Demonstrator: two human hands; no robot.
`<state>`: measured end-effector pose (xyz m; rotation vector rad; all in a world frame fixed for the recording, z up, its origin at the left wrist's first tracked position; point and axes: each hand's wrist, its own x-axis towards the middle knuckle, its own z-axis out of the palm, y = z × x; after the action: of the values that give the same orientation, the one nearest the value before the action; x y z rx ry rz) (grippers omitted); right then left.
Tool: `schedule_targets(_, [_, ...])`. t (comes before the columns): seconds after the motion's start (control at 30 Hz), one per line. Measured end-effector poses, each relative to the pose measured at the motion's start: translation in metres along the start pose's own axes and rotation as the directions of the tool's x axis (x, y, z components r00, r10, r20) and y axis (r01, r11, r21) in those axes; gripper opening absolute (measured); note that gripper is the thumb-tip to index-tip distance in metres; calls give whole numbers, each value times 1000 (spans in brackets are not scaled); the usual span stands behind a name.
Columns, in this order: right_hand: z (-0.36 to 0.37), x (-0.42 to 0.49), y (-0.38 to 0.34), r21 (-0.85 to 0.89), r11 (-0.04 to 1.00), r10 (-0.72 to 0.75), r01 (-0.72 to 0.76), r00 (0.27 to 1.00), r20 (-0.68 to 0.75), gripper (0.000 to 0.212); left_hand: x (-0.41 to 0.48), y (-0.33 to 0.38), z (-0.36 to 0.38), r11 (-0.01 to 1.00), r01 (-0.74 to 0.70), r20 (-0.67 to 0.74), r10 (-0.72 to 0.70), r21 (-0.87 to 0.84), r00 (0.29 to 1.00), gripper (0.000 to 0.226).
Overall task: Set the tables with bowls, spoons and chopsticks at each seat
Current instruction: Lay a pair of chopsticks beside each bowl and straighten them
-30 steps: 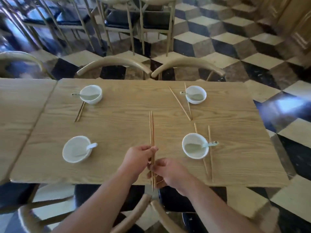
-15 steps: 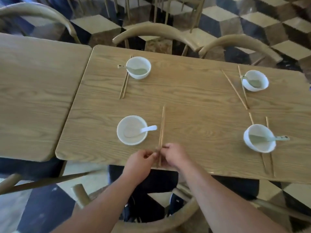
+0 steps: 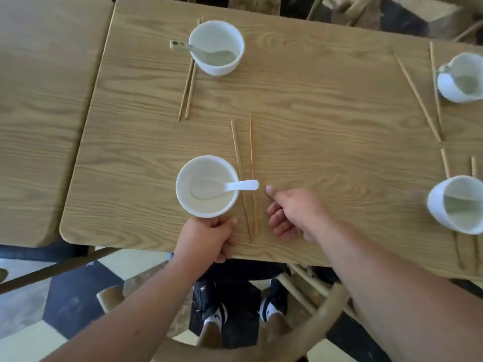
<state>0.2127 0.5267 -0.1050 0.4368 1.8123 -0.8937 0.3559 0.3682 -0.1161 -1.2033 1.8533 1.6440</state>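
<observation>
Both hands were seen at the near-left seat: the left hand (image 3: 206,239) was set against the near wall of the bowl (image 3: 206,163) — fingers hidden, so a grip could not be told — while the right hand (image 3: 292,212) was held loosely curled on nothing, thumb stretched toward the spoon (image 3: 241,185). Chopsticks (image 3: 251,152) were laid just right of the bowl, far tips splayed. Tidying this seat was judged the step in hand; next, the sticks would need nudging parallel.

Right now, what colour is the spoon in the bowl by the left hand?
The spoon is plain white, seen best in the head view.
</observation>
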Motion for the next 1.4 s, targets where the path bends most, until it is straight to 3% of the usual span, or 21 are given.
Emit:
schedule_targets(0.57, [2, -5, -9, 44, 998, 37, -36, 999, -24, 52, -2, 7, -1, 999, 48, -14, -48, -11, 999, 21])
schedule_targets(0.67, [7, -8, -5, 42, 999, -19, 24, 992, -121, 52, -4, 9, 0, 998, 50, -28, -51, -32, 998, 27])
schedule_targets(0.7, [12, -11, -1, -62, 994, -103, 93, 976, -189, 51, -5, 9, 0, 998, 52, -39, -54, -43, 998, 30])
schedule_targets(0.8, [35, -21, 15, -515, 818, -454, 255, 837, -305, 40, -10, 10, 4, 998, 49, -86, -51, -33, 995, 41])
schedule_targets(0.87, [47, -26, 20, -563, 773, -521, 293, 800, -298, 35, -13, 10, 9, 995, 27, -118, -15, 97, 993, 51])
schedule_targets(0.93, [50, -25, 19, -586, 748, -552, 310, 782, -291, 31, -17, 9, 17, 943, 12, -174, 49, 332, 983, 57])
schedule_targets(1.0, [44, -25, 19, -633, 703, -598, 325, 752, -278, 25, -20, 9, 23, 874, -12, -215, 133, 485, 967, 49])
schedule_targets(1.2, [-29, -28, 27, -825, 550, -634, 131, 709, -309, 11, -26, 0, 25, 897, -107, -225, 221, 428, 949, 20])
schedule_targets(1.4, [-89, -36, 45, -942, 325, -693, 80, 698, -180, 10, -30, -14, 26, 918, -137, -266, 247, 371, 932, 18])
